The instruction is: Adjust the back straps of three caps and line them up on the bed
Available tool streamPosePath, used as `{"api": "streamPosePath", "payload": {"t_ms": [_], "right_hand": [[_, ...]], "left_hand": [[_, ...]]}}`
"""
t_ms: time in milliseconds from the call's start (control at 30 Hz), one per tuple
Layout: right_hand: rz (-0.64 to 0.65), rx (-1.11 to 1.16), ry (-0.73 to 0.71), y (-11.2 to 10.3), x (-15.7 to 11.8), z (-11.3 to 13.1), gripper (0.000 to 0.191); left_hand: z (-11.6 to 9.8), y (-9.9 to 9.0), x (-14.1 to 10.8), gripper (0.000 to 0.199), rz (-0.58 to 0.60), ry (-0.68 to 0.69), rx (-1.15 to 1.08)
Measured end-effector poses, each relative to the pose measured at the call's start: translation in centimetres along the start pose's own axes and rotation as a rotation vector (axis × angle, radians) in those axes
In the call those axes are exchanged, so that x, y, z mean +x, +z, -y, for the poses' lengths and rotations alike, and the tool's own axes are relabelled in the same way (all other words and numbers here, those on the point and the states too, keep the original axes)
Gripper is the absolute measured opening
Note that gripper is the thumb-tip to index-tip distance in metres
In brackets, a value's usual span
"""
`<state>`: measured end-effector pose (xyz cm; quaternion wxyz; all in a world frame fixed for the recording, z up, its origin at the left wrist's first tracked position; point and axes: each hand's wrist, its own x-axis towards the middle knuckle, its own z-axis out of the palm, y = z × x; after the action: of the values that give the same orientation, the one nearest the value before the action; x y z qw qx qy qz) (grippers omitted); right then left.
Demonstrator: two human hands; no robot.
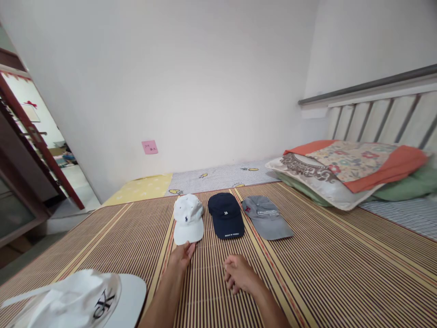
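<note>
Three caps lie in a row on the striped bamboo mat [143,232]: a white cap [187,216] with a small dark logo, a navy cap [226,216] and a grey cap [266,217], brims towards me. My left hand [184,254] has its fingers at the edge of the white cap's brim, thumb on top and the other fingers partly under it. My right hand [238,273] hovers over the mat below the navy cap, fingers loosely curled and apart, holding nothing. A larger white cap [82,298] with black letters lies at the lower left.
Folded bedding [362,166] and a pillow [317,182] are stacked at the right by the slatted headboard [385,118]. Behind the mat stands a white wall [211,91] with a pink note [149,147]. A doorway is at the far left.
</note>
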<state>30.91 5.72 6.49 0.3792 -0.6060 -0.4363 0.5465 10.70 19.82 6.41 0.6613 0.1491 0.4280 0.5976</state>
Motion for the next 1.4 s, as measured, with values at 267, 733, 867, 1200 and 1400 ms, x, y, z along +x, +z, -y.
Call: {"api": "streamPosePath", "payload": {"t_ms": [267, 733, 867, 1200, 1400], "right_hand": [[0.003, 0.006, -0.001, -0.1, -0.1, 0.2, 0.018], [-0.005, 0.002, 0.007, 0.1, 0.6, -0.6, 0.018], [0.001, 0.008, 0.004, 0.1, 0.5, -0.5, 0.015], [0.015, 0.03, -0.014, 0.0, 0.3, -0.4, 0.018], [0.011, 0.026, -0.01, 0.2, 0.7, -0.7, 0.017]], "left_hand": [[0.0, 0.2, -1.1, 0.024, -0.111, -0.05, 0.05], [0.1, -0.1, -1.3, 0.019, -0.104, -0.05, 0.062], [0.1, -0.3, -1.5, 0.017, -0.087, -0.037, 0.058], [0.3, -0.6, -1.7, 0.014, -0.076, -0.003, 0.057], [0.4, -0.6, -1.6, 0.018, -0.07, 0.005, 0.063]]}}
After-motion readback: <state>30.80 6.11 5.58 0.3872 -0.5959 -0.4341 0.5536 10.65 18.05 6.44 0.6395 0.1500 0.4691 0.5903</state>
